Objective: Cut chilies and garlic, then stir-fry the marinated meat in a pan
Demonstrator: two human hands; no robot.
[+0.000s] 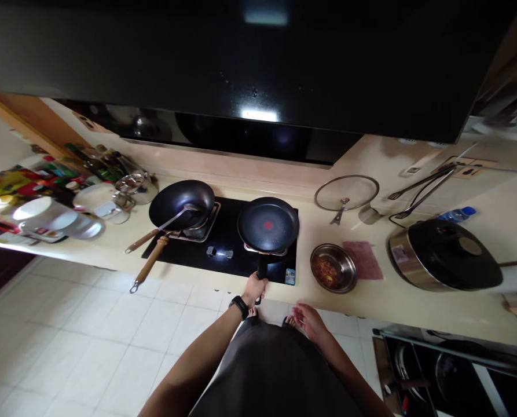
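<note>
Your left hand (255,288) gripped the handle (262,267) of the frying pan (268,226), probably steadying it on the right side of the stove (236,269). Your right hand (309,320) hung empty, loosely open, near the stove's front.

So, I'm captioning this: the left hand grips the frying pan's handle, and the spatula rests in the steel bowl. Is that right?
Not quite: the head view shows the spatula resting in the wok, not in the steel bowl. The left hand does grip the handle of the frying pan.
</note>
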